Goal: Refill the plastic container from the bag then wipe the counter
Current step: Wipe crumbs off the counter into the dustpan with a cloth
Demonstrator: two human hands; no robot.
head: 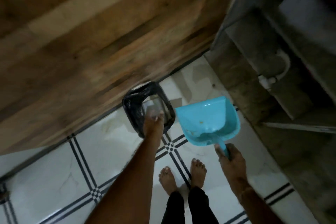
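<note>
Plainly this is cleanup. The right hand point(231, 158) has its fingers curled round the handle of a turquoise plastic dustpan point(205, 114) and holds it above the floor just beside a small square waste bin with a black plastic liner point(131, 103). The pan's wide mouth points away from the body. A few pale crumbs point(201, 122) sit near the handle end, so the pan seems tilted back to keep them from sliding out before it reaches the bin.

The left hand point(152, 123) reaches down to the bin's near rim, fingertips over the opening, probably to steady the bin or hold the liner clear for tipping. Motion blur hides whether it grips the rim or only rests on it (I cannot tell which).

The bin stands on the white tiled floor with black line borders point(54, 169), against a brown wooden panel point(91, 42), and bare feet point(167, 176) stand behind it.

Neither the plastic container, the bag nor the table is in view. Judging by the crumbs, the refill looks done and the spill is being thrown away. The pan needs to be tipped squarely over the opening, or the bits will land on the tiles.
</note>
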